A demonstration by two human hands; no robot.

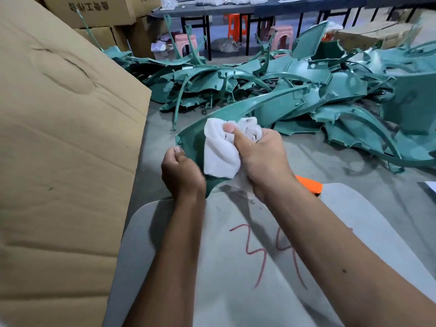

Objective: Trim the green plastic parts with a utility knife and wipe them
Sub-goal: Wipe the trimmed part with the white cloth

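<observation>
Left hand (181, 168) clenched on the near edge of a long curved green plastic panel (238, 109), holding it above a grey counter (236, 267). Right hand (262, 156) bunches a crumpled white cloth (219, 149) against the panel face, just right of the left grip. Orange utility knife (309, 185) lies behind the right wrist. Heap of green plastic parts (306, 74) on the floor, well beyond both hands.

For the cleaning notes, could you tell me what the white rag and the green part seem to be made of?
White rag: soft woven cloth, judging by its limp folds. Green part: rigid moulded plastic with a smooth, slightly glossy finish and a thin curved edge.
</observation>
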